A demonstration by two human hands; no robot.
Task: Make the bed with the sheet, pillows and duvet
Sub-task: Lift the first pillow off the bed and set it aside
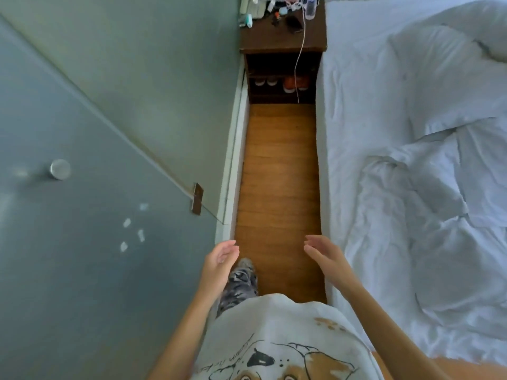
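While standing in the narrow strip of wooden floor (pixel 277 171) between wall (pixel 153 78) and bed (pixel 337 160), both hands held out in front of the body, holding nothing. Left hand (pixel 219 260) over the floor near the white baseboard (pixel 233 149), palm turned inward, fingers relaxed, slightly bent and close together, touching nothing. Right hand (pixel 323 255) just beside the edge of the bed, palm also turned inward, fingers almost straight and a little spread, apart from the fabric. On the mattress, a white sheet (pixel 354 86) with wrinkles, a white pillow (pixel 441 80) lying flat toward the head end, and a crumpled white duvet (pixel 428 229) bunched over the middle and foot part. At the far end of the floor strip, a dark wooden nightstand (pixel 282 41) against the bed, small items on top, shoes (pixel 290 83) in its open shelf, a white cable (pixel 300 58) hanging down its front. On the left, a grey-green door (pixel 68 242) with a round metal knob (pixel 60 169).
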